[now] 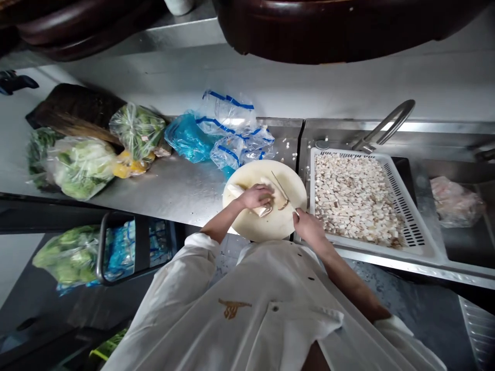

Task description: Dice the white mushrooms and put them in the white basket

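On a round pale cutting board (266, 229) lie thick white mushroom-like pieces (263, 210). My left hand (258, 196) rests over them, its fingers bent and pressed onto them. My right hand (307, 225) is closed round the handle of a knife (280, 186) at the board's right edge. The blade points away and to the left over the board, just right of my left hand. Small brown-edged scraps lie beside the blade. Right of the board, a white perforated tray (419, 245) holds a thick layer of diced white pieces (356, 198).
Crumpled plastic bags (235, 129) lie behind the board, with bagged greens (83, 165) farther left on the steel counter (181, 193). A faucet (394, 121) arches behind the tray. A bagged item (456, 201) sits in the right sink. Dark round vessels (340, 33) stand on the shelf above.
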Motion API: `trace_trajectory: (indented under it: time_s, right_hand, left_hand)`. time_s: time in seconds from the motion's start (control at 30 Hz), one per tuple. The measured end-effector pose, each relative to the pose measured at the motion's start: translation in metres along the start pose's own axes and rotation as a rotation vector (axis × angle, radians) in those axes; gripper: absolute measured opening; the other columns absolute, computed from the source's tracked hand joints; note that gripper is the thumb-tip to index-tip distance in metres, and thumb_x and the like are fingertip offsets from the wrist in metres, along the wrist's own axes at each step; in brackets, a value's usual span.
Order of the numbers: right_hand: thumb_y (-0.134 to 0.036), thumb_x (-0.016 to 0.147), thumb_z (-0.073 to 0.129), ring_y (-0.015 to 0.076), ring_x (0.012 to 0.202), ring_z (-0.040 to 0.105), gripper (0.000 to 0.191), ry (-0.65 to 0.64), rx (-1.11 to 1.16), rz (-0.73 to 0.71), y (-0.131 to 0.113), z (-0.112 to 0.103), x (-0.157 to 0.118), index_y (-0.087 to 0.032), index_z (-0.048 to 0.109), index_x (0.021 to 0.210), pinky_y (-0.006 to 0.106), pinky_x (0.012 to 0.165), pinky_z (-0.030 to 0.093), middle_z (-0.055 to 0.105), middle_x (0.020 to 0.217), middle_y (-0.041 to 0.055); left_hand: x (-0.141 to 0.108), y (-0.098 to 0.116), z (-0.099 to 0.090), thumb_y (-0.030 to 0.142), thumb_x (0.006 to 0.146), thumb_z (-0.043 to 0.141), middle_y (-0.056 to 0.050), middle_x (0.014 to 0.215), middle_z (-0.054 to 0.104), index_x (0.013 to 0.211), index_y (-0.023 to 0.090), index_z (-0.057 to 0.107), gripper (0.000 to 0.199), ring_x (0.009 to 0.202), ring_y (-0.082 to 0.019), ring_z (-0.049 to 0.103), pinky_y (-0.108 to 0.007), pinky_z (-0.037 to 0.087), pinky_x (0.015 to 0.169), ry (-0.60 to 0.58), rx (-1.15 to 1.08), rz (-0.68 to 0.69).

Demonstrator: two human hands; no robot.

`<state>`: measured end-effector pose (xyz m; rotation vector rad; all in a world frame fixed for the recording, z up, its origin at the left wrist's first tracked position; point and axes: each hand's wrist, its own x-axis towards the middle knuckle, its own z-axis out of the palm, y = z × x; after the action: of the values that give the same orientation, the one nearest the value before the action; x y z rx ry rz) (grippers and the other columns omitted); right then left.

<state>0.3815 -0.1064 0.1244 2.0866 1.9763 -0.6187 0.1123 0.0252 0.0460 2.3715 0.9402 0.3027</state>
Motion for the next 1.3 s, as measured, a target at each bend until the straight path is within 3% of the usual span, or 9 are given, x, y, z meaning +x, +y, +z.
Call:
trace_trajectory:
  time_s: [0.13, 0.3, 0.47, 0.57, 0.67, 0.8, 1.07, 1.3]
  right_hand:
    - [-0.040, 0.113, 0.034, 0.0257, 0.094, 0.076, 0.042, -0.042, -0.021, -0.037, -0.026, 0.010, 0.005, -0.020, 0.067, 0.131, 0.030, 0.080, 0.048, 0.079, 0.100, 0.0134]
    - [-0.042, 0.114, 0.032, 0.0252, 0.098, 0.075, 0.046, -0.015, -0.020, 0.027, -0.033, 0.003, 0.006, -0.020, 0.069, 0.129, 0.030, 0.083, 0.048, 0.079, 0.106, 0.0143]
    - [-0.044, 0.114, 0.030, 0.0243, 0.096, 0.075, 0.047, -0.012, -0.026, 0.058, -0.047, -0.003, 0.002, -0.020, 0.069, 0.127, 0.029, 0.082, 0.048, 0.079, 0.106, 0.0137]
    - [-0.043, 0.115, 0.027, 0.0253, 0.099, 0.075, 0.048, -0.041, -0.031, 0.082, -0.062, -0.002, 0.014, -0.019, 0.065, 0.131, 0.030, 0.084, 0.049, 0.079, 0.107, 0.0150]
    - [-0.044, 0.115, 0.024, 0.0263, 0.102, 0.074, 0.051, -0.069, -0.029, 0.111, -0.073, -0.002, 0.029, -0.016, 0.063, 0.133, 0.031, 0.087, 0.049, 0.077, 0.110, 0.0171]
    - [-0.048, 0.115, 0.022, 0.0270, 0.103, 0.074, 0.054, -0.047, -0.029, 0.097, -0.075, -0.001, 0.032, -0.018, 0.064, 0.130, 0.032, 0.088, 0.049, 0.077, 0.110, 0.0163]
    - [-0.045, 0.115, 0.024, 0.0279, 0.104, 0.074, 0.053, -0.080, -0.016, 0.111, -0.077, -0.004, 0.034, -0.017, 0.066, 0.132, 0.033, 0.088, 0.049, 0.077, 0.108, 0.0161]
    - [-0.044, 0.115, 0.024, 0.0259, 0.103, 0.075, 0.050, -0.116, 0.003, 0.132, -0.081, -0.001, 0.033, -0.019, 0.064, 0.132, 0.031, 0.087, 0.049, 0.078, 0.111, 0.0156]
  left_hand:
    - [0.001, -0.012, -0.007, 0.037, 0.098, 0.065, -0.012, 0.129, 0.070, 0.122, 0.024, 0.076, 0.029, 0.131, -0.025, 0.061, -0.042, 0.044, 0.120, 0.006, -0.006, 0.114]
    - [0.007, -0.021, -0.021, 0.038, 0.094, 0.074, -0.009, 0.133, 0.069, 0.119, 0.029, 0.078, 0.027, 0.135, -0.027, 0.058, -0.043, 0.042, 0.122, -0.066, -0.014, 0.200]
    - [0.010, -0.029, -0.017, 0.039, 0.095, 0.073, -0.011, 0.137, 0.067, 0.122, 0.026, 0.076, 0.030, 0.134, -0.028, 0.058, -0.043, 0.042, 0.121, -0.025, -0.065, 0.243]
    - [0.010, -0.032, -0.014, 0.038, 0.094, 0.073, -0.011, 0.136, 0.066, 0.122, 0.026, 0.076, 0.031, 0.134, -0.029, 0.058, -0.044, 0.041, 0.121, 0.005, -0.097, 0.275]
    - [0.009, -0.032, -0.016, 0.038, 0.096, 0.070, -0.011, 0.136, 0.066, 0.124, 0.026, 0.075, 0.031, 0.134, -0.029, 0.057, -0.044, 0.041, 0.121, -0.038, -0.063, 0.266]
    - [0.007, -0.030, -0.019, 0.039, 0.097, 0.067, -0.012, 0.140, 0.063, 0.127, 0.025, 0.074, 0.033, 0.137, -0.030, 0.055, -0.043, 0.041, 0.121, -0.079, -0.050, 0.245]
    - [0.004, -0.035, -0.015, 0.039, 0.096, 0.069, -0.013, 0.130, 0.067, 0.123, 0.025, 0.075, 0.031, 0.127, -0.030, 0.060, -0.044, 0.045, 0.116, -0.026, -0.065, 0.286]
    - [0.000, -0.035, -0.017, 0.045, 0.103, 0.059, -0.013, 0.133, 0.066, 0.129, 0.021, 0.072, 0.037, 0.128, -0.030, 0.059, -0.045, 0.048, 0.114, 0.000, 0.063, 0.305]
